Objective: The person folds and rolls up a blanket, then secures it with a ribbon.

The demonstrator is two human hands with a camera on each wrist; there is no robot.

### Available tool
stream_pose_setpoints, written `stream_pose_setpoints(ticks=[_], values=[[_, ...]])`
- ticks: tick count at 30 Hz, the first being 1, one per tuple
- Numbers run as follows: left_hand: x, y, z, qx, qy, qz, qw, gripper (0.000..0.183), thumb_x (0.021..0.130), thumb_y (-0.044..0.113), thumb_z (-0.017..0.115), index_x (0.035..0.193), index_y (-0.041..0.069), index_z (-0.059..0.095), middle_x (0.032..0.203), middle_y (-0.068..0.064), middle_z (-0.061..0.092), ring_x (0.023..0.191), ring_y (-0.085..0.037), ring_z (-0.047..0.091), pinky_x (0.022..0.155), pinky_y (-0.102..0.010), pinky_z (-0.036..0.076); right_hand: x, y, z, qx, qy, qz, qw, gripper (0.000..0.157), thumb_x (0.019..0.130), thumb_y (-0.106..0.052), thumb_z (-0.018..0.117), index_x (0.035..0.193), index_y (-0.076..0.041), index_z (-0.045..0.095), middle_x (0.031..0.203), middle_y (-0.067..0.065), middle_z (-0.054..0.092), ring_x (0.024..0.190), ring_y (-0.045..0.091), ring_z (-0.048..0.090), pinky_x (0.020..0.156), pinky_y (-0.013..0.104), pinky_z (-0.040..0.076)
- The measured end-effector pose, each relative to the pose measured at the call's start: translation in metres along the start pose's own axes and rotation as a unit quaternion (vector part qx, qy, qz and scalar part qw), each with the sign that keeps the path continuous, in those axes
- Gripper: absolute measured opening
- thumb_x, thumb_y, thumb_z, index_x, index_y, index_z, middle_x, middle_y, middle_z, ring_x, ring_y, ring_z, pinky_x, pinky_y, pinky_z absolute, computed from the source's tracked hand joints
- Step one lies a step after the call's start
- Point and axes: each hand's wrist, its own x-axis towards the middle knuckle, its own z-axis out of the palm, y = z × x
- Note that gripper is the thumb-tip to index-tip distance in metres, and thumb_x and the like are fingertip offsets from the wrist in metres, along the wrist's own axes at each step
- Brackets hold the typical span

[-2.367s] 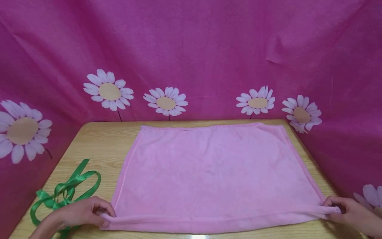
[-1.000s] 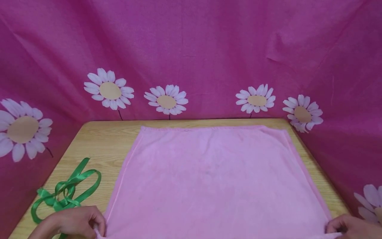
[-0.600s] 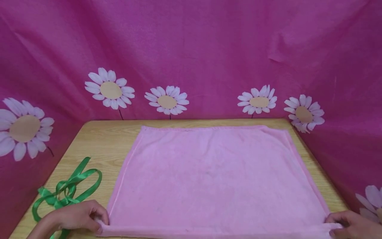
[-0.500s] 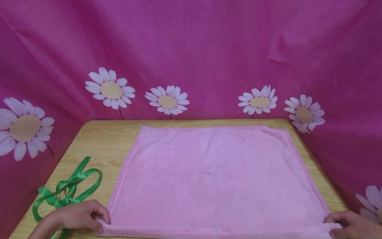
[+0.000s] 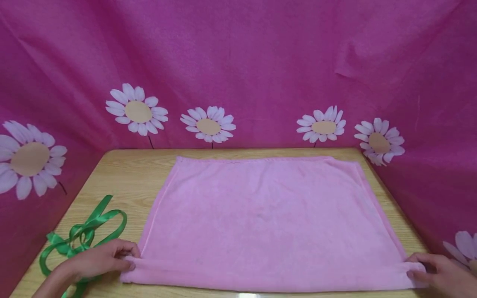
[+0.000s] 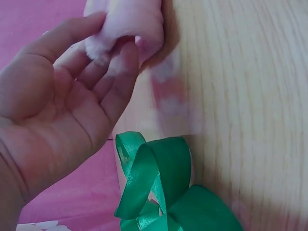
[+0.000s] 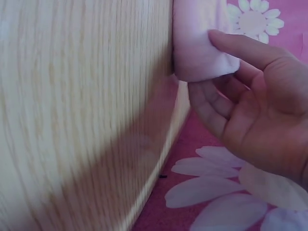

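Note:
A pink plush cloth, perhaps a small towel or blanket, lies spread over the table with its near edge folded over into a flat band. My left hand pinches the left end of that band between thumb and fingers. At the other end my right hand grips the band the same way. In the left wrist view the cloth's end curls round as a loose roll, fingertips tucked in it. The right wrist view shows the thumb on top of the folded end, other fingers beneath.
Loops of green satin ribbon lie on the wooden table at the left, close to my left forearm. A magenta curtain printed with white daisies stands behind and along both sides of the table.
The near edge dropped toward the front of the view about a second ago, then came back up. Since half a second ago both hands have moved slightly away from me, and the folded band looks wider.

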Motion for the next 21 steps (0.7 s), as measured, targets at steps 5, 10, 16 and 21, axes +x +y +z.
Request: stream_pose_setpoints(ticks=[5, 10, 16, 21], values=[[0.004, 0.005, -0.002, 0.031, 0.072, 0.017, 0.9968, 0.011, 0.101, 0.005, 0.054, 0.103, -0.004, 0.059, 0.084, 0.002, 0.053, 0.073, -0.007, 0.047, 0.057, -0.026, 0.037, -0.001, -0.008, 0.005, 0.043, 0.120, 0.002, 0.992, 0.009, 0.093, -0.004, 0.069, 0.088, -0.011, 0.069, 0.082, -0.019, 0.058, 0.072, -0.004, 0.044, 0.057, 0.018, 0.039], [0.009, 0.015, -0.001, 0.074, 0.196, -0.003, 0.9779, 0.014, 0.100, 0.010, 0.059, 0.105, -0.003, 0.062, 0.086, -0.005, 0.055, 0.074, -0.009, 0.048, 0.060, -0.027, 0.042, 0.000, -0.019, -0.001, 0.087, 0.175, 0.027, 0.980, 0.010, 0.095, -0.002, 0.066, 0.090, -0.011, 0.068, 0.078, -0.013, 0.060, 0.067, 0.001, 0.049, 0.052, 0.024, 0.042], [0.015, 0.033, -0.003, 0.094, 0.316, -0.009, 0.9442, 0.020, 0.100, 0.018, 0.063, 0.107, 0.000, 0.063, 0.088, -0.008, 0.057, 0.073, -0.016, 0.050, 0.060, -0.031, 0.044, 0.010, -0.019, -0.009, 0.206, 0.266, -0.095, 0.937, 0.030, 0.091, 0.017, 0.059, 0.096, -0.009, 0.073, 0.089, -0.012, 0.069, 0.081, -0.003, 0.060, 0.065, 0.013, 0.046], [0.024, 0.041, -0.012, 0.105, 0.349, 0.023, 0.9309, 0.023, 0.101, 0.018, 0.061, 0.110, -0.003, 0.062, 0.088, -0.009, 0.058, 0.072, -0.016, 0.050, 0.058, -0.031, 0.045, 0.022, -0.031, -0.018, 0.176, 0.326, -0.135, 0.919, 0.033, 0.089, 0.019, 0.059, 0.093, -0.011, 0.073, 0.086, -0.016, 0.069, 0.077, -0.007, 0.058, 0.063, 0.010, 0.044]])
